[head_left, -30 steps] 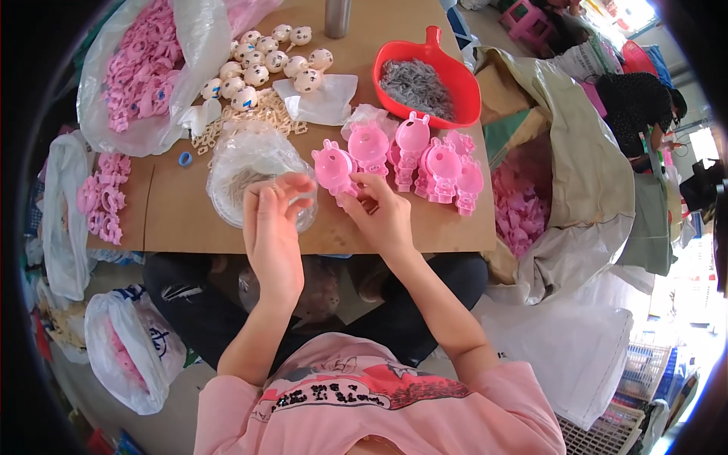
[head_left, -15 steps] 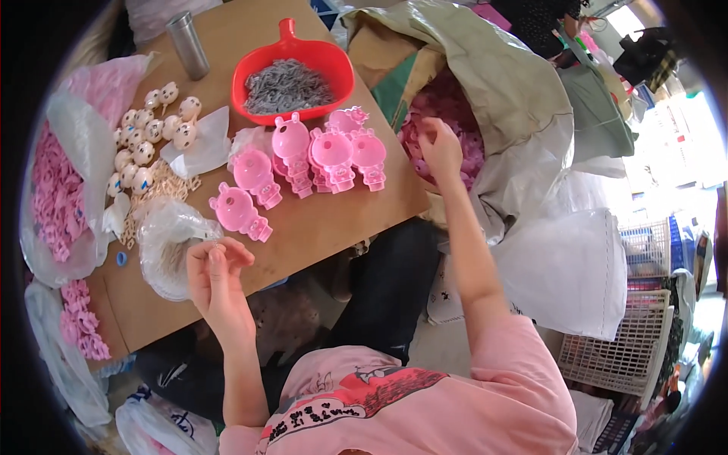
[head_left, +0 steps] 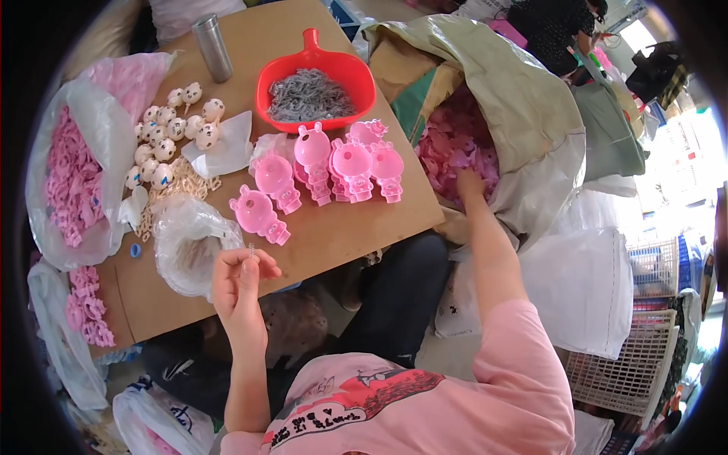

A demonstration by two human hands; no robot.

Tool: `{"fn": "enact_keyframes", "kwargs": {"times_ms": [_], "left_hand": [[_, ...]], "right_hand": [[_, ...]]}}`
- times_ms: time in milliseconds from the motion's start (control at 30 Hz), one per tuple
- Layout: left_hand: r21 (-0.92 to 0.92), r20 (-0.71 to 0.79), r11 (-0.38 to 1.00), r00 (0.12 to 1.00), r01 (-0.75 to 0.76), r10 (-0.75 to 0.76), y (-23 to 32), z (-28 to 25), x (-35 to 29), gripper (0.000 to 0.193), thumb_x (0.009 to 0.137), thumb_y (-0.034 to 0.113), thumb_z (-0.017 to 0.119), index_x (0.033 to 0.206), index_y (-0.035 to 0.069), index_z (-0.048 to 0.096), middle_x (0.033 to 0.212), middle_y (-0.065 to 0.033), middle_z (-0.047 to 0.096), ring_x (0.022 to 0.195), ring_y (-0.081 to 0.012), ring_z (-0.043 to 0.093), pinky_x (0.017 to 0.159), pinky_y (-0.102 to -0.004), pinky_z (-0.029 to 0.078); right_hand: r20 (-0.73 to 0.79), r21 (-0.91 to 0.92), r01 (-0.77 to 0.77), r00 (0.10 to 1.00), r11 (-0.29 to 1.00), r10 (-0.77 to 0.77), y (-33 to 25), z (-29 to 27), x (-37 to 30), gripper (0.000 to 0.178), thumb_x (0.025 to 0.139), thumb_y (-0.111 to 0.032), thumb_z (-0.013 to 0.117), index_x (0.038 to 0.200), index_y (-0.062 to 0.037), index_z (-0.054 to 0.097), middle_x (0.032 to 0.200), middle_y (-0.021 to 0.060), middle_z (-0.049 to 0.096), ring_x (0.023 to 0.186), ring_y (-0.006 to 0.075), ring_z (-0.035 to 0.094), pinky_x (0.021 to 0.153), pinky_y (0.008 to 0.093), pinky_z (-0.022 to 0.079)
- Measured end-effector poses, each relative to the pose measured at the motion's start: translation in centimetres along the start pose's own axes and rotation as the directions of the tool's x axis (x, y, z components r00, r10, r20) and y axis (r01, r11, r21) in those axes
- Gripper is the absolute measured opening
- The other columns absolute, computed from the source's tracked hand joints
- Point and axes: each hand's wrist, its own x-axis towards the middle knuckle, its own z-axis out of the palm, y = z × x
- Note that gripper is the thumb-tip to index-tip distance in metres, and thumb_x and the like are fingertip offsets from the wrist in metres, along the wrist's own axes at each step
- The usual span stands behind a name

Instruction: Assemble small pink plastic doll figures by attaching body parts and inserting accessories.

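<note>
Small coil (head_left: 252, 249) pinched upright by left hand (head_left: 241, 284), presumably light, springy | right hand (head_left: 470, 184) sunk among pink parts (head_left: 446, 145) inside sack (head_left: 531, 102), grip cannot be told | likely light, stiff, slick pieces, best taken by edges

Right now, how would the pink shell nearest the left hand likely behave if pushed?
The pink shell looks moulded and thin-walled, so it is probably stiff and light. Its glossy surface may make it slightly slippery. Lying hollow side up on the table, it would more likely slide or rock than roll.
</note>
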Motion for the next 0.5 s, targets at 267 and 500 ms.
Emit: {"fn": "enact_keyframes", "kwargs": {"times_ms": [267, 500], "left_hand": [[-0.047, 0.041, 0.998, 0.998, 0.044, -0.042, 0.1, 0.5, 0.6, 0.013, 0.097, 0.015, 0.052, 0.097, 0.002, 0.052, 0.086, -0.0078, 0.061, 0.075, -0.013, 0.057, 0.072, -0.0254, 0.045], [-0.381, 0.221, 0.887, 0.958, 0.259, -0.185, -0.4, 0.1, 1.5, 0.012, 0.096, 0.019, 0.054, 0.098, 0.008, 0.053, 0.1, -0.0078, 0.06, 0.088, -0.0176, 0.06, 0.079, -0.0306, 0.047]], "right_hand": [[-0.477, 0.702, 0.262, 0.863, 0.663, 0.164, -0.5, -8.2, -0.9, 0.057, 0.079, -0.003, 0.048, 0.132, -0.0231, 0.052, 0.121, 0.0179, 0.06, 0.107, 0.0396, 0.058, 0.088, 0.0438, 0.047], [-0.312, 0.931, 0.281, 0.944, -0.235, -0.109, -2.2, -18.6, -5.1, 0.055, 0.074, 0.011, 0.057, 0.126, -0.0048, 0.054, 0.109, 0.0104, 0.062, 0.096, 0.0162, 0.063, 0.08, 0.0301, 0.052]]}}
